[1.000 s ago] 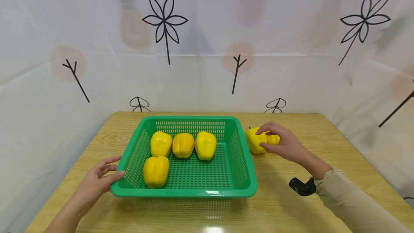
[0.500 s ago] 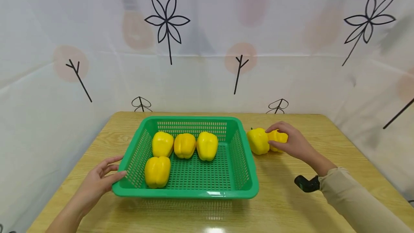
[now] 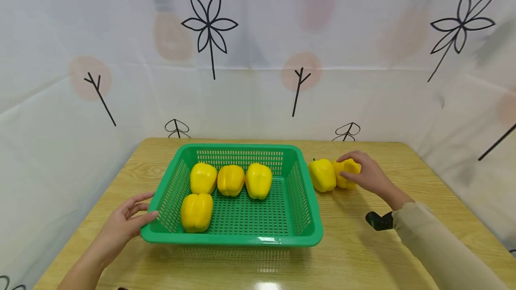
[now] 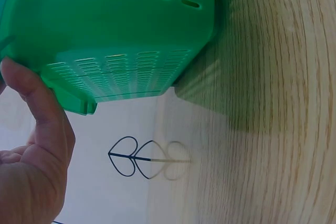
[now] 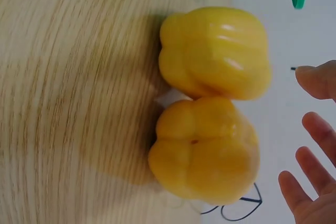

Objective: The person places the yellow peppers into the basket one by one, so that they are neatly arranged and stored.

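Observation:
My left hand [image 3: 121, 225] holds the left rim of a green perforated plastic basket [image 3: 238, 239], its thumb over the front left part of the rim. In the left wrist view a finger [image 4: 44, 106] reaches the rim from outside. Several yellow bell peppers sit in the basket, one of them [image 3: 196, 212] at the front left. To the right of the basket two more, a left pepper [image 3: 322, 175] and a right pepper [image 3: 341, 174], lie side by side. Over the right one hovers my right hand [image 3: 368, 173], fingers spread, with a gap showing in the right wrist view.
The basket stands on a light wood table [image 3: 346, 254] with a pale printed cloth [image 3: 250, 102] hung behind and at the sides. A black device [image 3: 379, 221] is at my right wrist. The right half of the basket floor [image 3: 258, 218] shows bare mesh.
My right hand has moved rightward, from over the left loose pepper to over the right one. The left hand keeps its place on the basket rim. The view has shifted slightly.

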Action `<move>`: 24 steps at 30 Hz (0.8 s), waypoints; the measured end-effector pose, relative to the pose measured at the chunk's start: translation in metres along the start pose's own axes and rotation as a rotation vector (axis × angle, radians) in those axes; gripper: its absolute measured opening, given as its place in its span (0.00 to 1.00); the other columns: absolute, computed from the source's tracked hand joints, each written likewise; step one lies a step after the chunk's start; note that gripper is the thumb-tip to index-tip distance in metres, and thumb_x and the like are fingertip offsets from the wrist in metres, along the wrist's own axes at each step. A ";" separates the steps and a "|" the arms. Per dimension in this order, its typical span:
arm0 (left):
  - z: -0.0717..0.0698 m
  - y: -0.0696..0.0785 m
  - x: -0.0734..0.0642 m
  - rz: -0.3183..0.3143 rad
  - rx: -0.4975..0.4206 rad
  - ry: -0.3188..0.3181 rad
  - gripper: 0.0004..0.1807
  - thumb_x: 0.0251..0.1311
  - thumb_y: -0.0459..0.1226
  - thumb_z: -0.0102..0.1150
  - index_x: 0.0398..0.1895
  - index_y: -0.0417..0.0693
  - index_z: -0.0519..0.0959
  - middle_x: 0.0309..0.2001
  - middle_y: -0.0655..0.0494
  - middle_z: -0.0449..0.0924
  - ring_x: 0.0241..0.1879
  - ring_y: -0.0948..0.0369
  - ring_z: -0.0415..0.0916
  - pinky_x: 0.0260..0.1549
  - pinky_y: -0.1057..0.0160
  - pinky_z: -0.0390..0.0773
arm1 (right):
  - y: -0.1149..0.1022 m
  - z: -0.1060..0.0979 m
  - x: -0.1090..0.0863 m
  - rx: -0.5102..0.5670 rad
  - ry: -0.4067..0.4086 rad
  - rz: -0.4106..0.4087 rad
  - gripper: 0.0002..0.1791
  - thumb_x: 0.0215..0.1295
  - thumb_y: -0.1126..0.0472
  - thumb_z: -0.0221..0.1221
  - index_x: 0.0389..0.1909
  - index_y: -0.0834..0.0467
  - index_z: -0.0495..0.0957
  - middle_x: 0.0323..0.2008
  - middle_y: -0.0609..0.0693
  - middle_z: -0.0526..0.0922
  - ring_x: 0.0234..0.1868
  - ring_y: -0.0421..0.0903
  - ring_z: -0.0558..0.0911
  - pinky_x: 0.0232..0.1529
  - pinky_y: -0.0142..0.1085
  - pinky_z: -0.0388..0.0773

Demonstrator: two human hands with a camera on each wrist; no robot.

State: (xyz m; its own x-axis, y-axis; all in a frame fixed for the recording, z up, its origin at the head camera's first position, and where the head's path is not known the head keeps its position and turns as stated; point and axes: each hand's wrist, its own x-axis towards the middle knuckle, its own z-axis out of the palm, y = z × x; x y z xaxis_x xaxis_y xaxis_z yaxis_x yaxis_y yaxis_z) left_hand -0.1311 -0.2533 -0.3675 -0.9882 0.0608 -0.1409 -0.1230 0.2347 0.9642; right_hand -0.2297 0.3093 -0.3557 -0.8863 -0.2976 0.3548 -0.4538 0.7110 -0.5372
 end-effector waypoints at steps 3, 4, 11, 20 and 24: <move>0.000 0.000 0.000 0.003 -0.002 -0.001 0.33 0.62 0.38 0.58 0.67 0.44 0.56 0.46 0.48 0.68 0.34 0.59 0.78 0.33 0.57 0.80 | 0.006 0.001 0.002 0.012 -0.005 0.023 0.16 0.56 0.68 0.64 0.45 0.66 0.75 0.50 0.65 0.72 0.55 0.64 0.67 0.54 0.62 0.60; 0.000 0.000 0.000 0.003 -0.003 -0.003 0.33 0.62 0.38 0.58 0.67 0.44 0.56 0.46 0.48 0.68 0.34 0.59 0.78 0.33 0.57 0.80 | 0.008 0.001 0.003 0.013 -0.006 0.030 0.16 0.57 0.68 0.64 0.46 0.66 0.75 0.50 0.65 0.72 0.55 0.64 0.67 0.54 0.62 0.59; 0.000 0.000 -0.001 0.002 0.000 -0.004 0.33 0.62 0.38 0.58 0.67 0.43 0.56 0.46 0.47 0.68 0.34 0.59 0.78 0.33 0.58 0.79 | 0.023 0.002 0.006 0.009 -0.028 0.082 0.17 0.60 0.65 0.62 0.49 0.66 0.73 0.52 0.65 0.70 0.54 0.63 0.66 0.52 0.62 0.62; 0.000 0.001 -0.001 0.005 -0.004 -0.012 0.34 0.62 0.38 0.58 0.67 0.43 0.55 0.47 0.46 0.67 0.35 0.58 0.78 0.34 0.57 0.79 | 0.031 0.002 0.005 -0.012 -0.098 0.136 0.22 0.60 0.62 0.63 0.53 0.67 0.72 0.54 0.67 0.65 0.55 0.66 0.64 0.49 0.61 0.65; 0.000 0.001 -0.002 0.007 -0.002 -0.009 0.34 0.62 0.38 0.58 0.67 0.43 0.56 0.47 0.46 0.67 0.35 0.58 0.77 0.34 0.57 0.79 | 0.032 0.001 0.003 -0.016 -0.111 0.140 0.21 0.57 0.62 0.65 0.49 0.67 0.74 0.49 0.64 0.66 0.52 0.64 0.65 0.50 0.62 0.63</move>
State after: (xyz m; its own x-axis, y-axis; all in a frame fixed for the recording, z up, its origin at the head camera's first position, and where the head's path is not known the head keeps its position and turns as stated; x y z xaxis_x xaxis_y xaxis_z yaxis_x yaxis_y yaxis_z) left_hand -0.1293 -0.2527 -0.3660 -0.9881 0.0713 -0.1360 -0.1161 0.2322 0.9657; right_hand -0.2472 0.3307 -0.3727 -0.9459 -0.2627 0.1906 -0.3245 0.7602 -0.5629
